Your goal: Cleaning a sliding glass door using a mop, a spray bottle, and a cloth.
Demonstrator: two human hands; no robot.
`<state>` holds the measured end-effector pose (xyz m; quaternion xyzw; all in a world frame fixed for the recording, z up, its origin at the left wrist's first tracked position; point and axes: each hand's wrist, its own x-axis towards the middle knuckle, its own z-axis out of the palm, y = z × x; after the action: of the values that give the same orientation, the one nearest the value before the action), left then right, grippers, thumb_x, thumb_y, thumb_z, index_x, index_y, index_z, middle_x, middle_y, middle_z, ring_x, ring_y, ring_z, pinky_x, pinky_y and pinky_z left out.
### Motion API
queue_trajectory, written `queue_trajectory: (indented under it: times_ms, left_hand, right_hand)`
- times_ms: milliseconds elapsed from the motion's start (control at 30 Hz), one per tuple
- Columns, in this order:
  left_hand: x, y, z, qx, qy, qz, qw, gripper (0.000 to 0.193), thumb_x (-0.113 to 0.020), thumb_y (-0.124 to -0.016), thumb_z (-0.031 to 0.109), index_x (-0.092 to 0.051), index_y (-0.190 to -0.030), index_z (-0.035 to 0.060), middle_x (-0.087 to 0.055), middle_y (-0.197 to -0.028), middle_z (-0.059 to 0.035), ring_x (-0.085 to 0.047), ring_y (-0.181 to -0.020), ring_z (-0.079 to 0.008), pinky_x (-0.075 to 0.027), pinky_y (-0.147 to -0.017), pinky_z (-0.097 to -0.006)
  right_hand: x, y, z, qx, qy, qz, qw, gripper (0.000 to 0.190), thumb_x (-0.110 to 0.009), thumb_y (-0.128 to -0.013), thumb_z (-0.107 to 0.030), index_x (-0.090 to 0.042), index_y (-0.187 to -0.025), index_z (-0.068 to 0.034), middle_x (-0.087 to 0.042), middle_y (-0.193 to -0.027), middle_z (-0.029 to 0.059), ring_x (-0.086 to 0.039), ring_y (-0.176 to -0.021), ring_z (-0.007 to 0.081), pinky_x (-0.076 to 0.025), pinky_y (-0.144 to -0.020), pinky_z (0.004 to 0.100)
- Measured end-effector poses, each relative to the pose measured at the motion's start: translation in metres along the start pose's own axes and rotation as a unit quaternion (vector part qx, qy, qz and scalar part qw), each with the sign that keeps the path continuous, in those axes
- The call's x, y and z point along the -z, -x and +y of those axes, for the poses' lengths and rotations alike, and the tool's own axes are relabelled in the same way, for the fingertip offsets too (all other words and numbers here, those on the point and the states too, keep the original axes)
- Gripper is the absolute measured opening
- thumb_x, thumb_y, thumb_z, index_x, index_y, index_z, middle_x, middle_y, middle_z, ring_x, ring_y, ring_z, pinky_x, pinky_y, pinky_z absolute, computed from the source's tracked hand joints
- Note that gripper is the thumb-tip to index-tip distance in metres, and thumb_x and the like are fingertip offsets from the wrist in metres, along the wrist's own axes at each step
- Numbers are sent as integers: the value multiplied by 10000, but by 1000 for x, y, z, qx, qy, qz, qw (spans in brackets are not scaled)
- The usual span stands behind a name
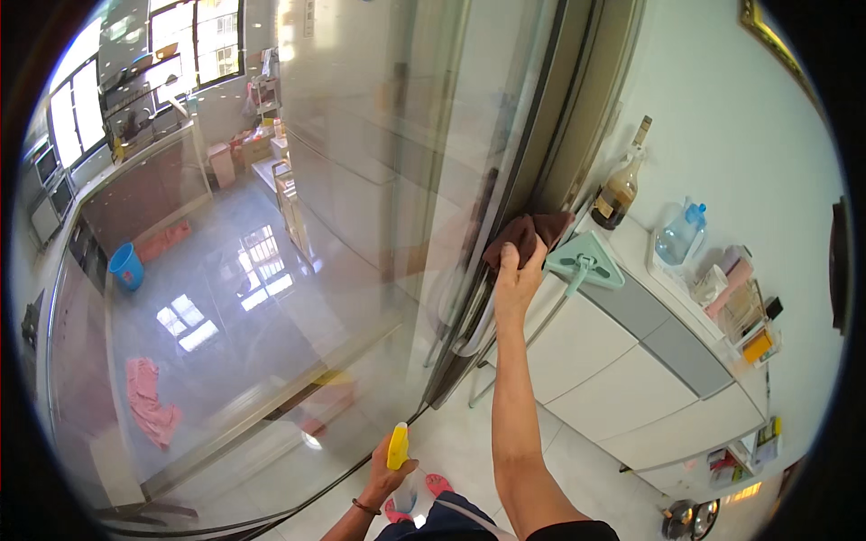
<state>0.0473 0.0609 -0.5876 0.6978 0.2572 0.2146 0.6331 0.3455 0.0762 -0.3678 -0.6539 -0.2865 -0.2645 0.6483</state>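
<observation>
My right hand (519,277) grips a dark brown cloth (524,240) against the edge frame of a glass sliding door (338,223), just above the door's long handle (473,338). Low in the view, my left hand (389,470) is closed around the neck of a spray bottle with a yellow trigger head (398,446); its clear body hangs below, partly hidden. Right beside the cloth, a light green triangular mop head (585,260) on a pole leans against a white cabinet.
On the white cabinet (595,365) stand a liquor bottle (617,193), a blue-tinted plastic jug (676,237) and a white mug (710,284). Through the glass show a blue bucket (126,266), a pink cloth (150,406) on the floor and a kitchen counter. Metal pots (690,519) sit at lower right.
</observation>
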Motion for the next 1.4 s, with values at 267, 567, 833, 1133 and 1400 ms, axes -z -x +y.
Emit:
queue_trajectory:
  times_ms: [267, 567, 833, 1133, 1400]
  left_hand:
    - [-8, 3, -7, 44, 24, 32, 998, 577, -693, -568, -7, -556, -1125, 54, -558, -889, 5, -529, -777, -83, -449, -669, -243]
    - [10, 12, -21, 111, 69, 80, 988, 576, -708, -544, -2, -559, -1099, 13, -567, -869, -28, -541, -681, -119, -457, -638, -246]
    - [-2, -5, 8, 30, 86, 71, 993, 632, -709, -680, 99, -447, -1248, 8, -571, -1074, -85, -552, -901, -204, -476, -760, -312]
    - [2, -11, -36, 31, 81, 70, 994, 634, -658, -710, 77, -403, -1284, -5, -516, -1206, -111, -491, -1083, -238, -419, -895, -348]
    - [-33, -24, 18, 58, 62, 32, 996, 611, -645, -709, 44, -417, -1274, 11, -526, -1174, -106, -493, -1066, -242, -430, -882, -342]
  right_hand:
    - [31, 177, 138, -449, -133, 6, 884, 331, -450, -929, -263, -519, -1162, -39, -576, -1052, 119, -555, -909, 279, -448, -784, 373]
    - [5, 184, 109, -611, -473, 124, 622, 444, -625, -819, -83, -423, -1214, -117, -506, -1145, 90, -540, -972, 276, -498, -761, 435]
    - [40, 144, 14, -565, -490, 126, 652, 281, -542, -886, -135, -432, -1142, -103, -491, -1060, 65, -526, -1004, 223, -508, -810, 396]
    - [53, -70, -57, 5, -93, 94, 991, 444, -600, -834, -222, -473, -1197, -1, -509, -1146, 158, -515, -1023, 307, -412, -861, 386]
    - [33, 164, 200, -274, 21, 28, 961, 459, -505, -892, -199, -423, -1296, 3, -469, -1275, 198, -453, -1169, 320, -345, -966, 340]
